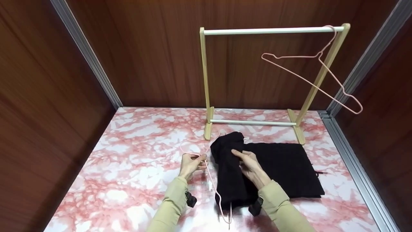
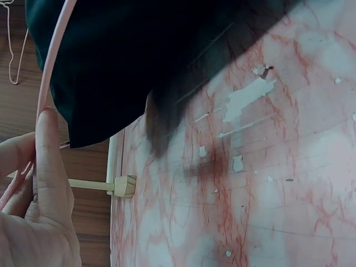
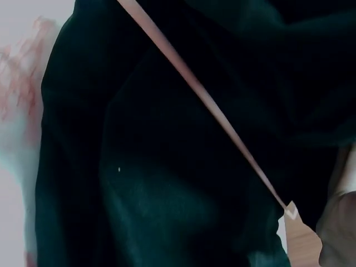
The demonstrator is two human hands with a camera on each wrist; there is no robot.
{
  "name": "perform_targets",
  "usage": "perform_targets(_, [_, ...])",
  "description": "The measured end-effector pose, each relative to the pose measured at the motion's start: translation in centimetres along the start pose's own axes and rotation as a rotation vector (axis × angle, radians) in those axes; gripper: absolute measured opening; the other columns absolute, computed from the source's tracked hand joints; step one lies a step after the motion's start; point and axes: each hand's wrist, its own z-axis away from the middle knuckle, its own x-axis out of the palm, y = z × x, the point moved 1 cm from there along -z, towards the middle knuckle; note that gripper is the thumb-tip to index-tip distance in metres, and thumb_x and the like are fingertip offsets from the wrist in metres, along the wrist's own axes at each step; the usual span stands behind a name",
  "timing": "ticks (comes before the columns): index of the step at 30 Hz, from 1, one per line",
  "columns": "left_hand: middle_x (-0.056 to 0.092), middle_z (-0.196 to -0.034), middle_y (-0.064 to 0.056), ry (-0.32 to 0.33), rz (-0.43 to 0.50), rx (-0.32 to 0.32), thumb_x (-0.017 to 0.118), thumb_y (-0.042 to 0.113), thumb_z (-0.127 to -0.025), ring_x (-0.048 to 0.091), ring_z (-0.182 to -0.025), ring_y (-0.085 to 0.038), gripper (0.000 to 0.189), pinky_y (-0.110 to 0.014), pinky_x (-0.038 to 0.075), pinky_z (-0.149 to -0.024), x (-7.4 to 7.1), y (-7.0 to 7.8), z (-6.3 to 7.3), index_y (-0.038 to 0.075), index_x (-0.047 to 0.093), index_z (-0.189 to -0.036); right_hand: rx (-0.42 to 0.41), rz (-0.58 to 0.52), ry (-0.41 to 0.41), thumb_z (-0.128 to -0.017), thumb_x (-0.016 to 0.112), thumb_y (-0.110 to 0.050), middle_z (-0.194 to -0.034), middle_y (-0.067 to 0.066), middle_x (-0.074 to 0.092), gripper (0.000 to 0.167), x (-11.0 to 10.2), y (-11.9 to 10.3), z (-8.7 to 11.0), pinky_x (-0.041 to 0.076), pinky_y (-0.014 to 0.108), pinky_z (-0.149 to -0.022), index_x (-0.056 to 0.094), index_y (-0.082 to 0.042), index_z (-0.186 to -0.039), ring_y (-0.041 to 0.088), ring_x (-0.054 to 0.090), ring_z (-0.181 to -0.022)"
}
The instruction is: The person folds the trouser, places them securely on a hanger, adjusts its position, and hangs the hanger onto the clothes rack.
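My left hand (image 1: pixel 192 165) pinches a pink hanger (image 1: pixel 211 178) between thumb and fingers near its neck. In the left wrist view, the thumb lies along the hanger's thin bar (image 2: pixel 53 50). A folded black garment (image 1: pixel 276 167) lies to the right, with a thin cord at its far right edge. Its left part (image 1: pixel 230 170) is raised and folded over the hanger, whose lower end pokes out near me. My right hand (image 1: pixel 252 166) grips this raised part, thumb on top and the other fingers partly hidden. In the right wrist view, the hanger bar (image 3: pixel 194 83) crosses the dark cloth.
Behind the garment stands a rack with wooden posts (image 1: pixel 206 77) and a white top rail (image 1: pixel 257 31). A second pink hanger (image 1: pixel 296 73) hangs at the rail's right end. Brown panels (image 1: pixel 145 48) enclose the red-and-white marbled table (image 1: pixel 128 154).
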Motion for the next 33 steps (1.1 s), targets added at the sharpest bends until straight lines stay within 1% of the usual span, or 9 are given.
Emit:
perform_targets(3, [0.074,-0.075,-0.007,-0.008,0.033,-0.018,0.068,0.001,-0.091,0.071,-0.062,-0.01,0.023,-0.022,0.06,-0.059,-0.2,0.1,0.1,-0.017,0.064,-0.105,-0.003,-0.041,-0.003,-0.095,0.064,-0.004,-0.066,0.0,0.07,0.014,0.3,-0.3,0.2,0.054,0.02,-0.049,0.065,-0.009,-0.081,0.008,0.065,-0.051])
perform_targets(6, [0.074,-0.075,-0.007,-0.015,0.067,-0.031,0.067,0.002,-0.092,0.072,-0.064,-0.011,0.023,-0.022,0.061,-0.06,-0.6,0.1,0.2,-0.016,0.063,-0.105,-0.009,-0.087,-0.023,-0.096,0.062,-0.002,-0.069,0.001,0.071,0.018,0.7,-0.7,0.4,0.057,0.021,-0.055,0.066,-0.009,-0.08,0.01,0.068,-0.057])
perform_targets(9, [0.073,-0.074,-0.006,-0.01,0.108,-0.046,0.066,0.001,-0.092,0.072,-0.065,-0.012,0.019,-0.022,0.061,-0.06,-1.0,0.1,0.2,-0.015,0.064,-0.103,-0.016,-0.119,-0.04,-0.097,0.06,-0.002,-0.07,0.002,0.072,0.021,0.9,-1.3,0.8,0.059,0.022,-0.056,0.067,-0.009,-0.079,0.011,0.069,-0.058])
perform_targets(12, [0.072,-0.073,-0.004,-0.009,0.127,-0.054,0.066,0.001,-0.093,0.072,-0.065,-0.011,0.017,-0.022,0.061,-0.061,-1.4,0.0,0.1,-0.014,0.065,-0.102,-0.017,-0.122,-0.057,-0.097,0.06,-0.003,-0.071,0.003,0.072,0.02,1.1,-1.8,1.1,0.059,0.023,-0.056,0.067,-0.009,-0.08,0.011,0.069,-0.058])
perform_targets(17, [0.072,-0.074,-0.003,-0.023,0.137,-0.061,0.067,0.002,-0.093,0.072,-0.065,-0.009,0.022,-0.022,0.061,-0.063,-1.9,-0.3,0.1,-0.015,0.064,-0.106,-0.004,-0.107,-0.082,-0.099,0.06,-0.006,-0.069,0.002,0.072,0.019,1.4,-2.6,1.7,0.058,0.023,-0.054,0.066,-0.01,-0.081,0.01,0.067,-0.055])
perform_targets(24, [0.074,-0.075,-0.005,-0.007,0.15,-0.09,0.068,0.003,-0.092,0.073,-0.066,-0.011,0.024,-0.022,0.061,-0.062,-2.6,0.0,0.1,-0.014,0.065,-0.108,-0.016,-0.098,-0.115,-0.099,0.058,-0.006,-0.067,0.001,0.072,0.022,1.3,-3.5,2.4,0.057,0.023,-0.053,0.067,-0.011,-0.08,0.009,0.067,-0.054])
perform_targets(29, [0.073,-0.074,-0.003,-0.028,0.135,-0.087,0.068,0.003,-0.092,0.073,-0.066,-0.011,0.023,-0.022,0.061,-0.064,-3.1,0.2,0.3,-0.014,0.066,-0.107,-0.019,-0.102,-0.122,-0.1,0.057,-0.007,-0.065,0.001,0.071,0.025,0.8,-4.1,2.4,0.057,0.022,-0.052,0.067,-0.009,-0.077,0.009,0.067,-0.053])
perform_targets(33, [0.073,-0.074,-0.002,-0.041,0.134,-0.094,0.068,0.004,-0.092,0.073,-0.066,-0.011,0.023,-0.022,0.061,-0.064,-3.3,-0.1,0.4,-0.013,0.066,-0.107,-0.026,-0.131,-0.111,-0.101,0.057,-0.007,-0.065,0.002,0.072,0.03,0.3,-4.5,2.3,0.058,0.022,-0.053,0.07,-0.008,-0.074,0.01,0.068,-0.054])
